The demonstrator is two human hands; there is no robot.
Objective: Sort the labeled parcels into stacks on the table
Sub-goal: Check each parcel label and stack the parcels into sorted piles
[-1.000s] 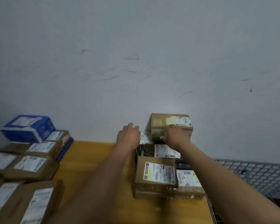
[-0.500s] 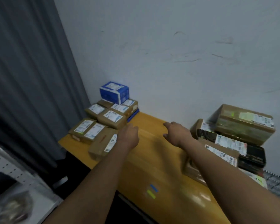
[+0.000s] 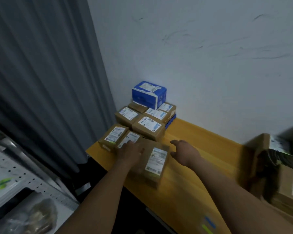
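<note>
Brown cardboard forms the nearest parcel (image 3: 142, 166), a flat rectangular box with blurred edges. It lies label-up near the front left edge of the yellow wooden table (image 3: 201, 141). A white printed label (image 3: 156, 159) covers the right part of its top face. Its long axis runs away from the person toward the boxes by the wall.

The left hand (image 3: 131, 150) lies on the far left part of the parcel's top, fingers stretched out flat and gripping nothing. The right hand (image 3: 184, 152) hangs just beside the parcel's right side, palm down, fingers spread and loosely bent, holding nothing. Whether its thumb touches the box cannot be told.

Just beyond, two brown parcels (image 3: 112, 137) lie side by side at the table's left corner. Behind them, labelled cardboard boxes (image 3: 148, 128) cluster against the scuffed pale wall (image 3: 201, 56). They rest partly on a flat blue case (image 3: 171, 120), and a glossy blue box (image 3: 149, 95) sits on top. A blurred pile of parcels (image 3: 284, 188) shows at the right edge.

Blue and green tape strips (image 3: 208, 223) mark the table's near end. A pleated grey curtain (image 3: 41, 73) hangs on the left above a perforated white metal shelf (image 3: 24, 179).
</note>
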